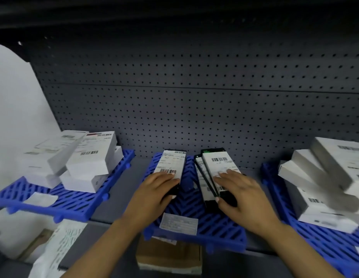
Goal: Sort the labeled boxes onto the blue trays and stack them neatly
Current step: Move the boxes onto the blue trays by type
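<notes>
Our left hand (156, 189) clasps one black box (171, 167); our right hand (237, 189) lies spread on the skewed pair (214, 173), which may slide apart.

Both forearms are showing bare up to the frame's lower edge, with no sleeves covering them. The left hand (154, 192) and right hand (239, 194) are wearing pale, light-coloured nail polish.
</notes>
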`<action>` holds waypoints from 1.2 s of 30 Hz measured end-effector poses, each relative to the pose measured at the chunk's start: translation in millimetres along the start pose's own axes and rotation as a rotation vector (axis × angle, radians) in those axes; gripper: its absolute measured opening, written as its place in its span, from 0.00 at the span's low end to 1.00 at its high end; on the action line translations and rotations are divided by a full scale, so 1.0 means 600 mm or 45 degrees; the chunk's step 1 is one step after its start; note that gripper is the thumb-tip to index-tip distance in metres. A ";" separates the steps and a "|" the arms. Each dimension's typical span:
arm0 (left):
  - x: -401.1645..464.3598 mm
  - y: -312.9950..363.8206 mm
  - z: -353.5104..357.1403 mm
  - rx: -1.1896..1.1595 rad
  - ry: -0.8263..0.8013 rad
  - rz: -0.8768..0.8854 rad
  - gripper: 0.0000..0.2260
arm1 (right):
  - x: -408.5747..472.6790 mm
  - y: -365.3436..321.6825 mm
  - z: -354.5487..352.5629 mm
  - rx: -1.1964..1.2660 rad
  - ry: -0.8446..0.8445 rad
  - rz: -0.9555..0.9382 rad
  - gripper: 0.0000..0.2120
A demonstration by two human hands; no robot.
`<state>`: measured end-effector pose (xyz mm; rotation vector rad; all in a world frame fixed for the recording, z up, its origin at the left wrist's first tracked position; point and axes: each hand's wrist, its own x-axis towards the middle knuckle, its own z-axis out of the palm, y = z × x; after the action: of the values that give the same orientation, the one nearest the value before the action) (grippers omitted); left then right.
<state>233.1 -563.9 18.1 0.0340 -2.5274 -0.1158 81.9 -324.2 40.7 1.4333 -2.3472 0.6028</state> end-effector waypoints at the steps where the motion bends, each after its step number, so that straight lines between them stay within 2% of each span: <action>1: -0.002 -0.005 0.003 -0.017 -0.009 -0.005 0.20 | 0.000 -0.002 0.002 -0.003 0.013 0.007 0.25; 6: -0.007 -0.011 0.014 -0.039 -0.051 -0.025 0.19 | -0.001 -0.003 0.002 0.014 0.011 0.020 0.24; 12: -0.004 0.000 0.013 -0.101 -0.001 -0.086 0.18 | -0.001 -0.008 0.000 -0.009 -0.004 0.053 0.25; 19: 0.028 0.028 -0.023 0.009 -0.231 -0.161 0.17 | 0.007 -0.010 -0.026 -0.093 -0.145 -0.025 0.29; 22: 0.048 0.055 -0.049 0.032 -0.224 -0.131 0.20 | -0.003 -0.020 -0.053 -0.087 -0.117 -0.082 0.32; 29: 0.096 0.196 -0.125 0.017 -0.038 0.061 0.22 | -0.071 -0.029 -0.174 -0.146 0.017 -0.108 0.30; 36: 0.178 0.431 -0.163 -0.047 -0.105 0.346 0.26 | -0.226 0.026 -0.365 -0.294 0.049 0.055 0.30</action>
<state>202.1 -319.2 182.4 -0.3336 -2.5833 -0.0551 139.8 -103.2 160.9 1.2604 -2.3352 0.3525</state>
